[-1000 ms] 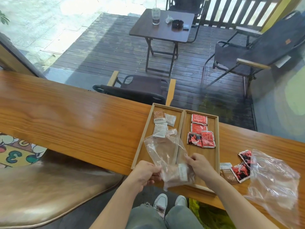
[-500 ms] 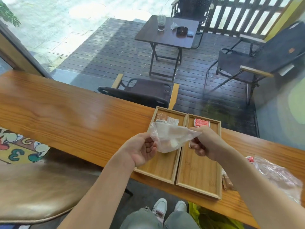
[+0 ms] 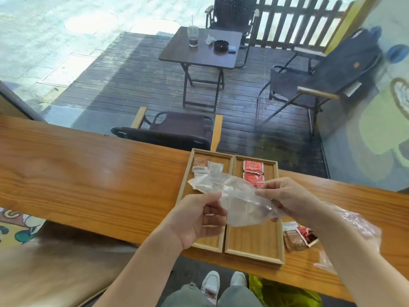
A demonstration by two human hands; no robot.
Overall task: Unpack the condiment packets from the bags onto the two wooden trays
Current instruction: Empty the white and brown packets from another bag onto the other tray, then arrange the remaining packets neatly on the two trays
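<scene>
A clear plastic bag [image 3: 230,196] is held in the air over the pair of wooden trays, stretched between both hands with its long axis running left to right and a little downward toward the right; its crumpled left end juts out past the left tray's left rim, over the tabletop [image 3: 88,178]. The left hand [image 3: 199,220] has its grip pinched on the bag's lower left part, thumb on top and fingers curled under, and the right hand [image 3: 285,196] has its grip pinched on the bag's upper right edge. Whether any packets remain inside the bag cannot be told. The left tray [image 3: 212,242] and the right tray [image 3: 254,244] lie side by side, touching along their long rims, long axes pointing away from the person and far ends close to the tabletop's far edge. At the far end of the left tray lie pale and brown packets [image 3: 205,166]; at the far end of the right tray lie red packets [image 3: 253,171] stacked in a line toward the person. The near halves of both trays are bare wood. Just right of the right tray, on the tabletop, lie a brown packet [image 3: 293,239] and a red packet [image 3: 307,235], partly overlapping, and beyond them a second clear bag [image 3: 363,229] lies half hidden by the right forearm. Left of the trays the tabletop is open wood, and the trays' near rims sit close to the tabletop's near edge.
</scene>
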